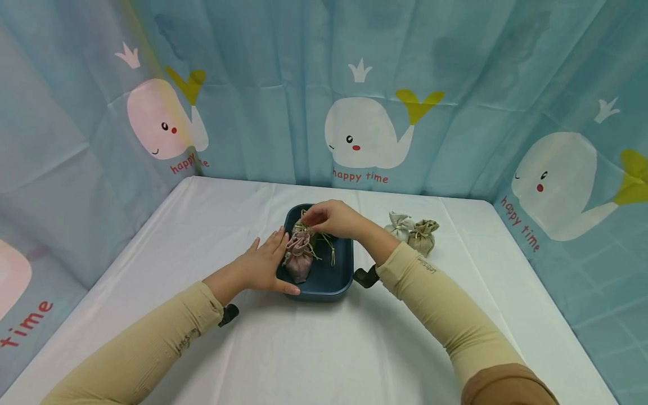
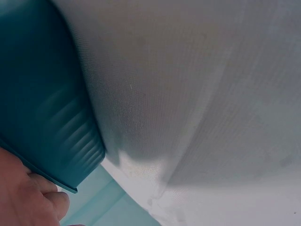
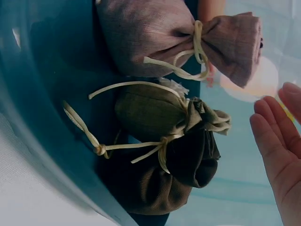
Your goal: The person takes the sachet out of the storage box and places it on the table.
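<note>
Cloth bags (image 1: 298, 264) in blue tub (image 1: 331, 281), along 8 to 11 o'clock. At 9 o'clock, left hand (image 1: 262, 262) touching tub, fingers straight. Above 12 o'clock, right hand (image 1: 334, 218), loose, empty.

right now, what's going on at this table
A person's left hand rests against the side of a blue bin, while the right hand is poised above it, apparently holding nothing. Inside are at least a pink pouch, a green pouch and a dark brown pouch. A white pouch and an olive pouch sit outside, on the white cloth to the right.
</note>
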{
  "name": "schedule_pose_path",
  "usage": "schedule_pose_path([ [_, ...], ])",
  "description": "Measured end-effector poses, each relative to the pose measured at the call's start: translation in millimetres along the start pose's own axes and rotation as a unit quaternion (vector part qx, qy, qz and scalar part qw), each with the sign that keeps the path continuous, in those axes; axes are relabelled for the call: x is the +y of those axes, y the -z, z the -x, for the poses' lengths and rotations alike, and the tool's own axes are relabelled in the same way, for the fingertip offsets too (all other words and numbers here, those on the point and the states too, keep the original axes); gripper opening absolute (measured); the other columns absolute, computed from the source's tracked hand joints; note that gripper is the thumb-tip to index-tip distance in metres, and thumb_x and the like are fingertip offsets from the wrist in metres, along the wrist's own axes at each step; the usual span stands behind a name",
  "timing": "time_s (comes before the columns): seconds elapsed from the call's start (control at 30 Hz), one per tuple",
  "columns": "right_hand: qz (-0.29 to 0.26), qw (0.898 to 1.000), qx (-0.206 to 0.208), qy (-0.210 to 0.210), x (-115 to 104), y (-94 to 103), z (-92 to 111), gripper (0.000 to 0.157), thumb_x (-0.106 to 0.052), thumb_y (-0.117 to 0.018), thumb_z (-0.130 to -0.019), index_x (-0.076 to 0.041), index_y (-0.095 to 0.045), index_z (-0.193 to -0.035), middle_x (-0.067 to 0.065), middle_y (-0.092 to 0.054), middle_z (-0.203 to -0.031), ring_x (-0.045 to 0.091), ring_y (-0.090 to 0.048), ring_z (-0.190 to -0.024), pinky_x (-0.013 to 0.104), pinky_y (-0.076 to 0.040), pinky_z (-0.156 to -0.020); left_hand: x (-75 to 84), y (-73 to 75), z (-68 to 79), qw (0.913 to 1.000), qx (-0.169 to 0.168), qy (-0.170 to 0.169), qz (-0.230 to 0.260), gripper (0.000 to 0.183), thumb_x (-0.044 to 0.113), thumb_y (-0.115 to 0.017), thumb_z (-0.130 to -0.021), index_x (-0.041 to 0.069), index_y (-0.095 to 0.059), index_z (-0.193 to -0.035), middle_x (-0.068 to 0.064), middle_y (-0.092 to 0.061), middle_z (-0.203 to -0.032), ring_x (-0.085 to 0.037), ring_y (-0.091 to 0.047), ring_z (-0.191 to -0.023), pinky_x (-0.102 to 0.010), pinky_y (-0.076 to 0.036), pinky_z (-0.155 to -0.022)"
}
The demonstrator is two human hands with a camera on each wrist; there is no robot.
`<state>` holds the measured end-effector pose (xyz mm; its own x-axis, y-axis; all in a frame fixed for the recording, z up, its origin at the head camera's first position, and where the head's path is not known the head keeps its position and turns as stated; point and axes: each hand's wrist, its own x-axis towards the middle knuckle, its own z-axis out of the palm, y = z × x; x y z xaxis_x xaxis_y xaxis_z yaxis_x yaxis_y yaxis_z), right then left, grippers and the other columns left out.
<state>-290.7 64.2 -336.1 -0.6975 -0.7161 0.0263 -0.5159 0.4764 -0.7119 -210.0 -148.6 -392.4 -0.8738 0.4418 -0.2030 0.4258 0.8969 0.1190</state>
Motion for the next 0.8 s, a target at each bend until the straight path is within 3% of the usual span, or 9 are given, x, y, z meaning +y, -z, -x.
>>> schedule_pose_path([
  [0.43, 0.036, 0.998, -0.049, -0.016, -3, -5.7, -3, 0.028, -0.002, -0.060, -0.087, -0.004, -0.063, -0.115, 0.005, -0.066, -0.105, 0.012, -0.062, -0.096, 0.024, -0.049, -0.080, -0.7, -1.1, 0.1, 1.0000, 0.003, -0.002, 0.000, 0.137, 0.094, -0.035, -0.051, 0.001, -0.003, -0.146, -0.015, 0.006, -0.152, -0.029, -0.001, -0.140, -0.059, -0.009, -0.105],
  [0.8, 0.055, 0.996, -0.064, -0.018, -4, -11.5, -6, 0.027, 0.000, -0.063, -0.084, -0.011, -0.067, -0.109, 0.000, -0.067, -0.097, 0.009, -0.062, -0.089, 0.022, -0.049, -0.078, -0.5, -1.2, 0.4, 0.9999, 0.009, -0.007, -0.002, 0.136, 0.093, -0.036, -0.052, 0.000, -0.005, -0.146, -0.016, 0.004, -0.152, -0.031, -0.003, -0.139, -0.060, -0.010, -0.105],
])
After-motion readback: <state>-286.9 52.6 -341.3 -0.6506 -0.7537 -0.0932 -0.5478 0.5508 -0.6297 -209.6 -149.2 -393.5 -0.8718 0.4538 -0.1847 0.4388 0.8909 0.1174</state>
